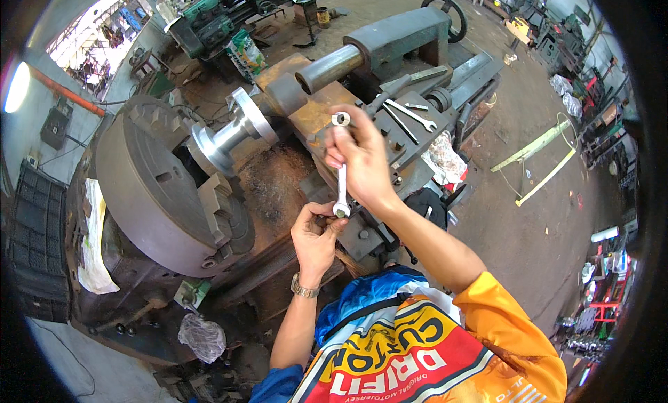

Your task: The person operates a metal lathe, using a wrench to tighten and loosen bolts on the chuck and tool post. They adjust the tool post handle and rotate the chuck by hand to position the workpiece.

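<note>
Steel wrench (342,184) right of the round chuck (149,205), right hand (360,152) curled around its shaft, left hand (315,239) pinching its near end, second wrench (423,121) farther right.

Right hand (360,152) grips wrench (342,184); left hand (315,242) at its lower end.
</note>
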### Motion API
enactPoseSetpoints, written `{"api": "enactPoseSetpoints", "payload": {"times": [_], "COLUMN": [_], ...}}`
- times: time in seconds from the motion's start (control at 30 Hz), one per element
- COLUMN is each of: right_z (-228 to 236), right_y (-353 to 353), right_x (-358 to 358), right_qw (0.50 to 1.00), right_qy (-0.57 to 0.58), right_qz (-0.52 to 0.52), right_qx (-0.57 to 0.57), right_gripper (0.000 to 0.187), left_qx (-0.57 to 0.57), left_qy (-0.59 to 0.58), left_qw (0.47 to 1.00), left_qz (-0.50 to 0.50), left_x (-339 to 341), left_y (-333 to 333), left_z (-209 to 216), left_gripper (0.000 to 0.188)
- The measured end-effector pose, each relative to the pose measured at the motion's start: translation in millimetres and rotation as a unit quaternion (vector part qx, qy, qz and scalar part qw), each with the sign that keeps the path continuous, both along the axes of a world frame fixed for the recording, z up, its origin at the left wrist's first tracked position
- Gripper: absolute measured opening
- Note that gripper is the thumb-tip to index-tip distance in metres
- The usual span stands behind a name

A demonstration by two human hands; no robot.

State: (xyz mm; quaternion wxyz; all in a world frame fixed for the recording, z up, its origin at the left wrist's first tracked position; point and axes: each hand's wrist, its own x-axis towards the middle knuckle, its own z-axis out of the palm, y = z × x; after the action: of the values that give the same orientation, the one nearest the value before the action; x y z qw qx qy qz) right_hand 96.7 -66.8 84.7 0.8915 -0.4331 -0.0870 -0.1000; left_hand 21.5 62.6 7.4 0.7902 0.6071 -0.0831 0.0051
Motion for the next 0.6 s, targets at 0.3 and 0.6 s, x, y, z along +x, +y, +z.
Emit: {"api": "enactPoseSetpoints", "payload": {"times": [0.3, 0.6], "right_z": [9, -17], "right_y": [58, 49], "right_x": [20, -108], "right_qw": [0.912, 0.635], "right_qy": [-0.078, -0.393], "right_qz": [0.007, 0.219], "right_qx": [-0.404, -0.628], "right_gripper": [0.018, 0.042], "left_qx": [-0.043, -0.045], "left_qy": [0.002, -0.076], "left_qw": [0.999, 0.993], "left_qz": [0.025, -0.08], "left_x": [1, 10], "left_y": [-3, 8], "left_z": [-15, -17], "left_gripper": [0.035, 0.062]}}
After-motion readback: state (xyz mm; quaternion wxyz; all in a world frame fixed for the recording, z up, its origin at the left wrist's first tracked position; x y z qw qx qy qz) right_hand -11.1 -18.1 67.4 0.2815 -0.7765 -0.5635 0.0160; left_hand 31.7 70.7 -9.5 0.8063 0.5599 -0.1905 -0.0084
